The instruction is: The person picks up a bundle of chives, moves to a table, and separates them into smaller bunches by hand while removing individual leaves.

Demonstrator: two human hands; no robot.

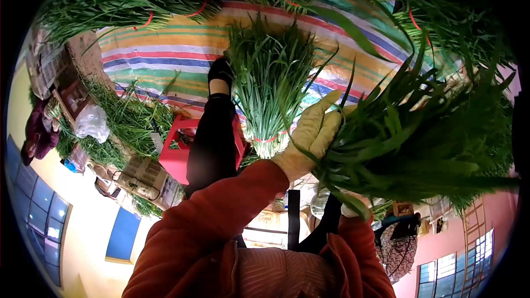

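A large loose bunch of garlic chives (pixel 408 138), with long flat green leaves, is raised in front of me on the right. My left hand (pixel 314 135), in a pale glove, has its fingers stretched out against the left side of the leaves. Most of my right hand (pixel 354 205) is hidden below the bunch; the visible part is at its lower end, gripping there. Just beyond my left hand, a tied bundle of garlic chives (pixel 270 77) with a red band near its base lies on the striped sheet (pixel 165 55).
Several red-banded bundles (pixel 165 0) line the far edge of the sheet. A red plastic stool (pixel 175 160) stands by my leg. Left of it are loose greens (pixel 130 113), a knife (pixel 156 138) and a white plastic bag (pixel 92 121). A ladder (pixel 475 237) leans at right.
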